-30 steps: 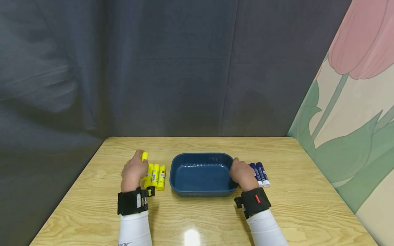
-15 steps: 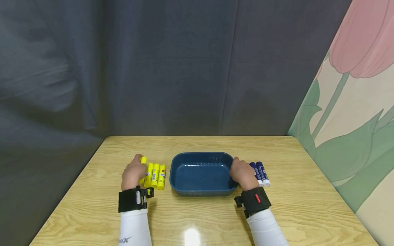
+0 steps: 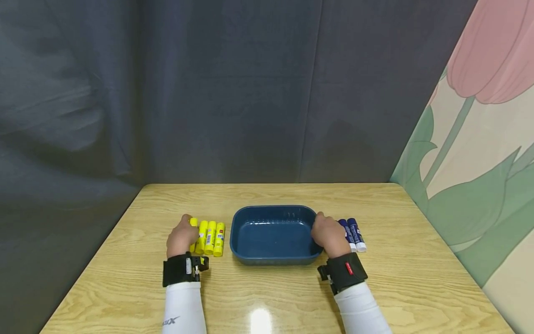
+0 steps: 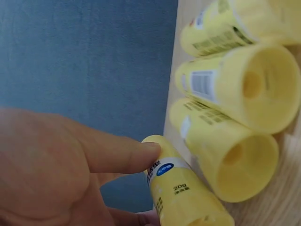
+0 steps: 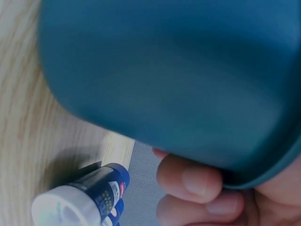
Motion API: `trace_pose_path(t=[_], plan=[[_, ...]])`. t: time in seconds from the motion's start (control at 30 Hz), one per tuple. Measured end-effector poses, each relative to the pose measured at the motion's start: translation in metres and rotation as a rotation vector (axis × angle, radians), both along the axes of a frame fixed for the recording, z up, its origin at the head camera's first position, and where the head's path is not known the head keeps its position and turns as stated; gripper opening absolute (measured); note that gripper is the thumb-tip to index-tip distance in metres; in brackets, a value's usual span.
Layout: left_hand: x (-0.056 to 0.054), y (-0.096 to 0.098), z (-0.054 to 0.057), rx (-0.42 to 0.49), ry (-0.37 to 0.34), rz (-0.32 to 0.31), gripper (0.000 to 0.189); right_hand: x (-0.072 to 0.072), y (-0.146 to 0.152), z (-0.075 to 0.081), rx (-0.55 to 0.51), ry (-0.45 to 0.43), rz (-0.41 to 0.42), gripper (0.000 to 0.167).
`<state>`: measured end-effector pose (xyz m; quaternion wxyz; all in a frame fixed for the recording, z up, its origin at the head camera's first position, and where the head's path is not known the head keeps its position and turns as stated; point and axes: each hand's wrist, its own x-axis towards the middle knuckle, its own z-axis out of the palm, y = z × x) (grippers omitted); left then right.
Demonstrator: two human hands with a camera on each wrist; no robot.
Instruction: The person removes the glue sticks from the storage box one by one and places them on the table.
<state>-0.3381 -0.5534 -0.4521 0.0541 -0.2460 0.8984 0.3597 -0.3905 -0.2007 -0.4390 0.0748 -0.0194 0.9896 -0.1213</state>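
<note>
My left hand (image 3: pixel 180 237) holds a yellow glue stick (image 4: pixel 183 190) between the thumb and fingers, at the left end of a row of yellow glue sticks (image 3: pixel 210 238). In the left wrist view the thumb presses on its side, and the other fingers are mostly hidden. The row's sticks lie side by side on the table. A dark blue rectangular dish (image 3: pixel 275 236) stands at the middle, its inside bare. My right hand (image 3: pixel 329 235) grips the dish's right rim; in the right wrist view its curled fingertips (image 5: pixel 195 181) show under the lip.
Blue glue sticks (image 3: pixel 356 235) with white ends lie right of the right hand, partly hidden by it. All stand on a light wooden table (image 3: pixel 267 297). A dark curtain (image 3: pixel 250 93) hangs behind the table's far edge, and a flower-painted wall (image 3: pixel 471 208) is at the right.
My left hand has come down slightly with the glue stick, which now sits lower beside the yellow row. The right hand and the dish have stayed in place.
</note>
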Motion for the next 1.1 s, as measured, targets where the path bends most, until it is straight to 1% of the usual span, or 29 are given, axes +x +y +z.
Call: trace_pose_path(t=[0.13,0.27,0.43,0.63,0.87,1.1], plan=[[0.0,-0.001,-0.003,0.0,-0.025,-0.002,0.051,0.0,0.0,0.001,0.003,-0.001,-0.002,0.035],[0.0,-0.002,-0.006,-0.006,-0.032,-0.003,0.051,0.0,0.0,0.001,0.005,-0.002,-0.005,0.034],[-0.001,-0.002,-0.008,-0.001,-0.019,0.003,0.05,0.0,-0.001,0.0,0.01,0.005,-0.005,0.034],[-0.002,-0.001,-0.012,0.014,-0.021,0.017,0.049,0.001,-0.001,0.0,0.016,0.003,-0.006,0.034],[-0.004,-0.003,-0.015,-0.006,0.007,-0.004,0.045,0.002,-0.001,0.0,0.01,-0.001,-0.009,0.036],[-0.005,-0.004,-0.016,-0.002,0.029,0.001,0.045,0.002,-0.001,-0.002,0.009,0.005,-0.015,0.035]])
